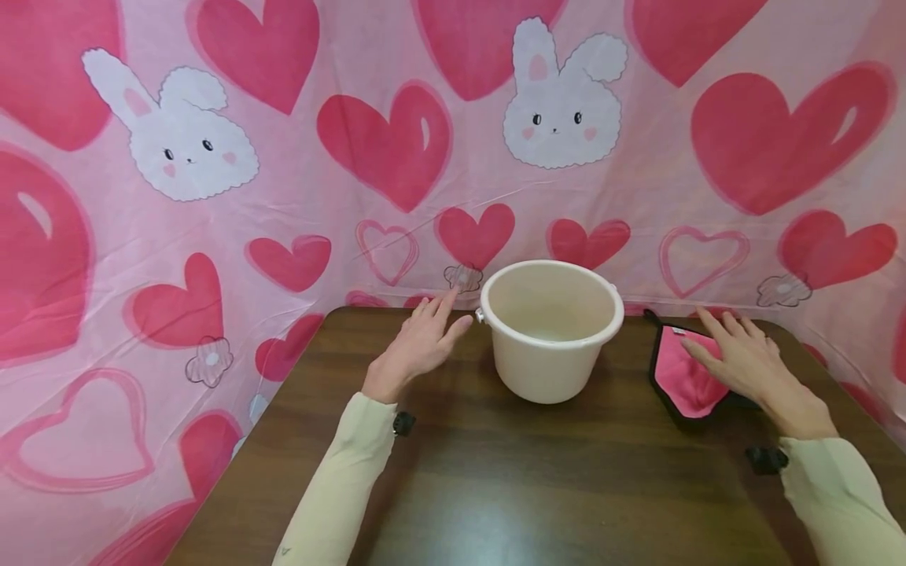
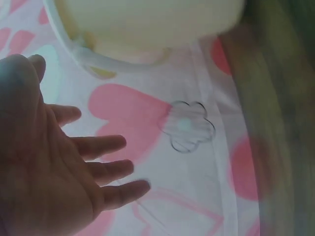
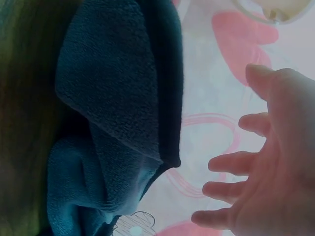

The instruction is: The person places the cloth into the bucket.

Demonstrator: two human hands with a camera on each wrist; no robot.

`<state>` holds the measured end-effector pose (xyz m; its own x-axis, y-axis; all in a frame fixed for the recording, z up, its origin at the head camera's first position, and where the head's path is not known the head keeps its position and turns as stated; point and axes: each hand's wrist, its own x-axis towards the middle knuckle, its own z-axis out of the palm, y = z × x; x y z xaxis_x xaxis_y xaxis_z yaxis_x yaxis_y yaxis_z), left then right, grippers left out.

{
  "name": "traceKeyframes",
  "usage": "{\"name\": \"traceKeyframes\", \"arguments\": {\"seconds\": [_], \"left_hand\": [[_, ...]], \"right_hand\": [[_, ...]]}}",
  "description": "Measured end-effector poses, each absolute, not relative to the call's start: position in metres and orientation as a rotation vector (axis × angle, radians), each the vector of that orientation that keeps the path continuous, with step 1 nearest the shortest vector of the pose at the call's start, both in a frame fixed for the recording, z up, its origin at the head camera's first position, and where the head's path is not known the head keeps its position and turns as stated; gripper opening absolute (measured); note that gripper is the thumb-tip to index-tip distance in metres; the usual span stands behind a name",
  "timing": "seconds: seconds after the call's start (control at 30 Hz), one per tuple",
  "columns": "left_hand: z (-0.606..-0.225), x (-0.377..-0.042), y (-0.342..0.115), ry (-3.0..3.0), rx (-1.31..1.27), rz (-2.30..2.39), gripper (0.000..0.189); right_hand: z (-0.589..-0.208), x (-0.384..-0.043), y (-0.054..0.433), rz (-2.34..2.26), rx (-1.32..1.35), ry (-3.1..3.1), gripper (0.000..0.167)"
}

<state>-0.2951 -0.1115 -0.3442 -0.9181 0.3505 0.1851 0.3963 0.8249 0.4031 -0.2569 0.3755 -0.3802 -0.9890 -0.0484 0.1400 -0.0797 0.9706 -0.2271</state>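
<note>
A cream plastic bucket (image 1: 548,369) stands upright toward the far side of the wooden table, its mouth facing up. Just left of its rim, my left hand (image 1: 418,342) hovers with fingers extended and holds nothing. To the right of the bucket lies a rumpled cleaning cloth (image 1: 683,377), pink on top with a dark border, a small white label and a loop at one corner. My right hand (image 1: 753,365) is spread over its right part, hiding some of it. In the right wrist view the cloth's plush side (image 3: 113,73) looks dark blue, apart from my straight fingers (image 3: 234,163).
The brown wooden table (image 1: 510,487) has rounded far corners. Right behind it hangs a pink sheet (image 1: 396,47) printed with hearts and bunnies, which continues down the left side. A bracket for the bucket's handle (image 1: 481,315) shows at the left of its rim.
</note>
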Motion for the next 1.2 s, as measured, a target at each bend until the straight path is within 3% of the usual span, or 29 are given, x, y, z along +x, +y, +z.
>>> {"name": "traceKeyframes", "arguments": {"seconds": [0.7, 1.0, 1.2], "left_hand": [[-0.345, -0.284, -0.066, -2.652, -0.422, -1.109, 0.065], [-0.353, -0.289, -0.049, -2.5, -0.323, -1.28, 0.057], [-0.359, -0.29, -0.039, -2.437, -0.27, -1.353, 0.057]], "right_hand": [[-0.398, -0.249, 0.39, 0.391, 0.033, -3.046, 0.079], [-0.405, -0.251, 0.396, 0.374, 0.086, -3.172, 0.084], [-0.411, -0.252, 0.397, 0.269, 0.196, -3.173, 0.069]]}}
